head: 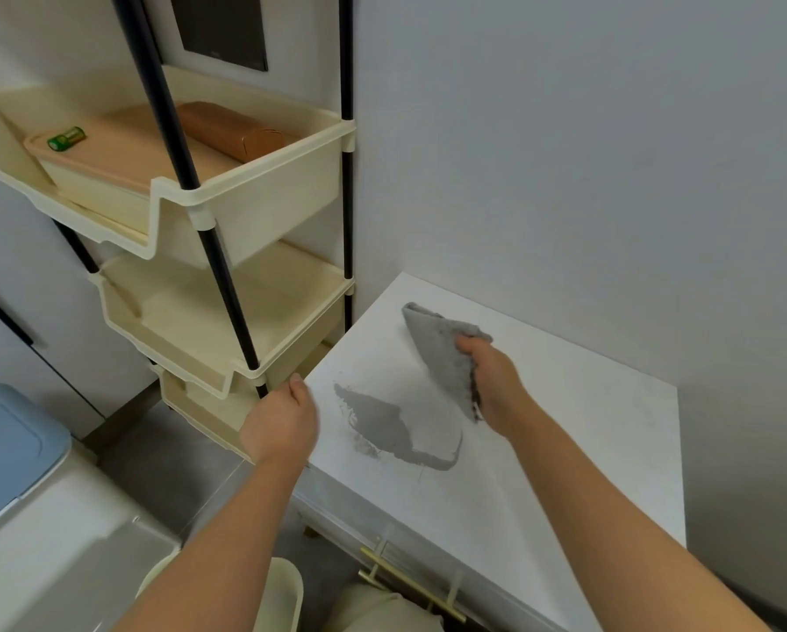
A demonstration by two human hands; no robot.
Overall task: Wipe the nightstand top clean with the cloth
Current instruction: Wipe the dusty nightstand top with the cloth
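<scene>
1. Now we grip the grey fuzzy cloth [446, 358] in our right hand [492, 380], fingers closed around a bunched part of it, while the rest of the fabric fans out up and to the left.
2. We hold the cloth raised above the white flat nightstand top [565, 449]; whether its far corner touches the surface we cannot tell.
3. We see a grey smeared patch [391, 426] on the top, near its left front part, just below and to the left of the cloth and apart from it.
4. Our left hand [282, 421] sits at the left edge of the nightstand, fingers curled inward and thumb pointing up; it holds nothing that we can see, and we cannot tell whether it rests on the edge.
5. Just beside the nightstand on the left stands a cream plastic tiered shelf on black poles [255, 212].
6. Its top tray carries a tan lidded box [122, 152] with a small green cylinder [66, 139] lying on the lid, and a brown rounded case [232, 130] behind it.
7. At the nightstand's front we see a brass bar handle [410, 581].
8. In the lower left corner sits a white bin with a blue lid [13, 453].
</scene>
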